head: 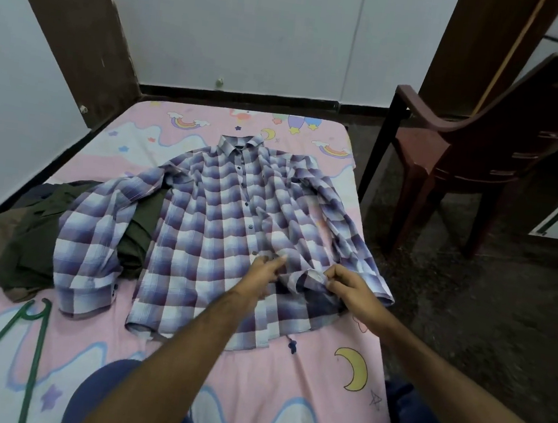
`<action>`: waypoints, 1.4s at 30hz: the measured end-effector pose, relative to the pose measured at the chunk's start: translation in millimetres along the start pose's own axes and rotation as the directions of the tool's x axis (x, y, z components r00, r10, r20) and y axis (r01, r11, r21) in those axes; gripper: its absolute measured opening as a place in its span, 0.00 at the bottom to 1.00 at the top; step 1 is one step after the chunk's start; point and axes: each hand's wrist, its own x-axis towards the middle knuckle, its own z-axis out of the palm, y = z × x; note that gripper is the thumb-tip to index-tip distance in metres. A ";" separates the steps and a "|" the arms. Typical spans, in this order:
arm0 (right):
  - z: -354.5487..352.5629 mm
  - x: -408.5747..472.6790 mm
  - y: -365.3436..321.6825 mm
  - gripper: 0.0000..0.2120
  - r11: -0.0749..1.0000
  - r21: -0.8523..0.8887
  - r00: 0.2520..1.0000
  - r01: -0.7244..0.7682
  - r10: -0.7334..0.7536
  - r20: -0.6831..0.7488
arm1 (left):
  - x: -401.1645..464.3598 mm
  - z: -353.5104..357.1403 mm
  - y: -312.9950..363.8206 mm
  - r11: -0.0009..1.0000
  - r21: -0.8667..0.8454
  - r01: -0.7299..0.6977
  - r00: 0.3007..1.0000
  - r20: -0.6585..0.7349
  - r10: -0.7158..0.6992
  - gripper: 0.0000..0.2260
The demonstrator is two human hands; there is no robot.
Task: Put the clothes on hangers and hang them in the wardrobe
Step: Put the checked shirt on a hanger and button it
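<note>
Purple-and-white checked cotton shirt (221, 226): flat, front up, on my pink cartoon-print bed (285, 401). My left hand (262, 273) pinches its placket; my right hand (348, 287), fingers curled, pinches the folded-back front edge. Green plastic hanger (16, 338): lower left.

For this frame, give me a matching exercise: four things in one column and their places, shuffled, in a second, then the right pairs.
Things:
1. plaid shirt
2. green hanger
3. olive clothes
4. brown chair

Places:
A. on the floor to the right of the bed
B. piled at the bed's left edge, partly under a shirt sleeve
C. spread flat in the middle of the bed, collar away from the person
D. lying on the sheet at the near left corner

Pairs: 1-C, 2-D, 3-B, 4-A
</note>
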 end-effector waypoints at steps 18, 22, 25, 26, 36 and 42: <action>-37.6 -3.3 -15.7 0.08 0.571 -0.747 0.939 0.340 -0.160 0.305 | -16.6 -44.8 -10.6 0.944 -0.318 -0.085 0.995 -0.070 0.066 0.21; -27.8 -2.3 -7.9 0.15 0.376 -0.827 0.907 0.418 -0.126 0.401 | -29.4 -43.7 -32.5 0.976 -0.217 -0.031 0.998 -0.055 0.020 0.24; -27.6 -0.2 -4.9 0.16 0.284 -0.860 0.906 0.424 -0.119 0.407 | -38.3 -38.4 -41.8 0.993 -0.103 -0.058 0.998 0.008 0.059 0.29; -30.1 -0.6 -6.6 0.16 0.273 -0.867 0.909 0.416 -0.120 0.398 | -41.3 -35.8 -41.7 0.992 -0.051 -0.116 0.993 0.019 0.118 0.30; -38.9 -22.3 -11.6 0.20 0.126 -0.906 0.913 0.403 -0.117 0.390 | -71.8 -49.2 -43.6 0.781 0.530 -0.332 0.943 0.191 0.271 0.18; -4.2 -20.9 -31.1 0.23 0.032 -0.948 0.948 0.318 -0.006 0.318 | -68.9 -88.8 -57.4 0.044 0.919 -0.393 0.866 0.354 0.353 0.25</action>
